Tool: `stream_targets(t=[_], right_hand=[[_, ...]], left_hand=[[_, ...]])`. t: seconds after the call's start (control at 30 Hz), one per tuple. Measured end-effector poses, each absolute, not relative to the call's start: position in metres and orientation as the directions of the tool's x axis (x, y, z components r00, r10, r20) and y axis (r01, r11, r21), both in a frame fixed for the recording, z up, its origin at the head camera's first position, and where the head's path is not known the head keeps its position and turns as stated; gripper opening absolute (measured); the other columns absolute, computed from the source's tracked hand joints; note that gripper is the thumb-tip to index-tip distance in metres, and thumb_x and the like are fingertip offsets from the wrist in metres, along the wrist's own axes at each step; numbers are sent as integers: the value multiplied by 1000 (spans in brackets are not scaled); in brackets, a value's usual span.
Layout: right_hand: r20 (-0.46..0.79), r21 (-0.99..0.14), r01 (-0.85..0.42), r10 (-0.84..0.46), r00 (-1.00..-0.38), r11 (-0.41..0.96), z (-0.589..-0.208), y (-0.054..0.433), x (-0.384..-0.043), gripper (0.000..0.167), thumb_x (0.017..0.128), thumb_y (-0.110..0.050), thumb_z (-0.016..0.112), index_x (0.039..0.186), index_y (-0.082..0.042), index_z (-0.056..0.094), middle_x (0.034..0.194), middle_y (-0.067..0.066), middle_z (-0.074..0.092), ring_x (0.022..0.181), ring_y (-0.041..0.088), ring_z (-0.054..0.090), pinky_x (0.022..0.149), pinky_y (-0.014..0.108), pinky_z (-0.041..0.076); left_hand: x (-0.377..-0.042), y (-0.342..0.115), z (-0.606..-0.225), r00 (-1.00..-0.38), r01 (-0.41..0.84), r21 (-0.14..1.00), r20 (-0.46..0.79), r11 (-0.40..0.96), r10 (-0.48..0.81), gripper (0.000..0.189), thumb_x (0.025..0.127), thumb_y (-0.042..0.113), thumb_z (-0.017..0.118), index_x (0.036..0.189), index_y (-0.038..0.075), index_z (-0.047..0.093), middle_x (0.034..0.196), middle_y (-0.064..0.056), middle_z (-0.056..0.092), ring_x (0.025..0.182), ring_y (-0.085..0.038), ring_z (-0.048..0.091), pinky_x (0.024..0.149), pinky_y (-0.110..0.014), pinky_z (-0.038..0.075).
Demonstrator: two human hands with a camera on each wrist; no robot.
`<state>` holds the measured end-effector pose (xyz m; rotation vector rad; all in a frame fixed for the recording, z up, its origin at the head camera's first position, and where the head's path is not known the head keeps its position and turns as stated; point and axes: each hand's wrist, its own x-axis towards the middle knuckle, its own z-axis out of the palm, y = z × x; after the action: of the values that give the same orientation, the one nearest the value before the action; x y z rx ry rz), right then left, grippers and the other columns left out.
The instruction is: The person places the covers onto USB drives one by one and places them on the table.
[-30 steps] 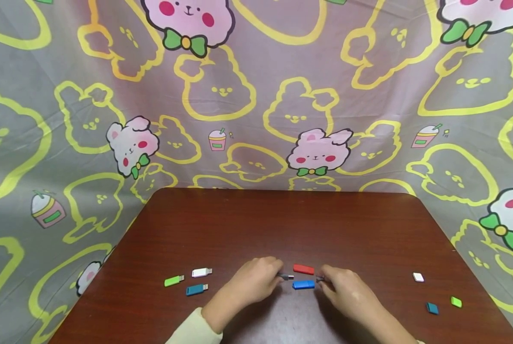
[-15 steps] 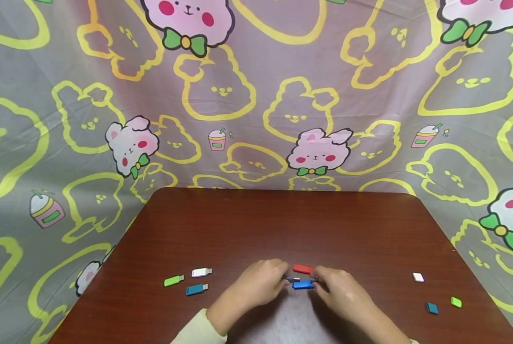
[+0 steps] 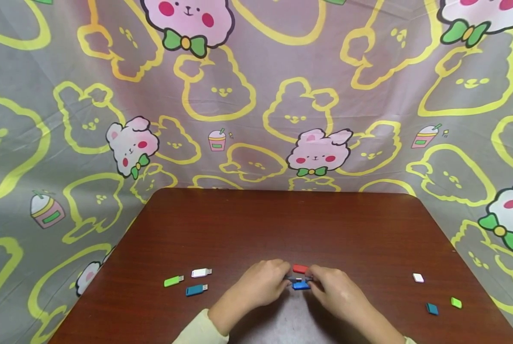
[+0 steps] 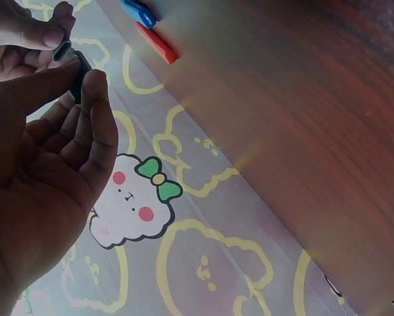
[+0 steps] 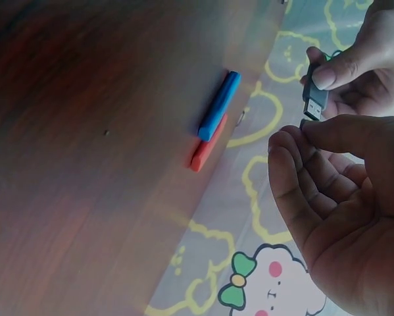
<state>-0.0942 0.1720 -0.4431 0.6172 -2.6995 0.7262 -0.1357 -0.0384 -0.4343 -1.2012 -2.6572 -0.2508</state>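
In the head view my left hand pinches a dark grey USB stick by its body, the bare metal plug pointing at the other hand. A small dark cap is between the thumb and fingertips of my right hand, mostly hidden by them. In the head view the cap and plug are very close together; whether they touch I cannot tell. Below the hands on the table lie a red USB stick and a blue USB stick, both without a visible plug.
Left on the brown table lie a green USB stick, a white one and a teal one, plugs bare. To the right are a white cap, a teal cap and a green cap.
Both hands have moved toward each other, bringing the dark grey stick's plug and the cap closer. My right hand now covers part of the red and blue sticks. Things on the table stay put.
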Motion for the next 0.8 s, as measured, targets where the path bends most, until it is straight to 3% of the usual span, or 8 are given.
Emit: stream_targets(t=[0.8], right_hand=[[327, -421, -442, -322, -888, 792, -442, 167, -95, 19, 82, -5, 79, 85, -19, 65, 69, -14, 55, 59, -2, 42, 50, 19, 38]], left_hand=[[-133, -34, -432, -642, 758, 69, 254, 649, 723, 17, 88, 24, 79, 88, 17, 63, 81, 7, 62, 73, -8, 63, 60, -24, 51]])
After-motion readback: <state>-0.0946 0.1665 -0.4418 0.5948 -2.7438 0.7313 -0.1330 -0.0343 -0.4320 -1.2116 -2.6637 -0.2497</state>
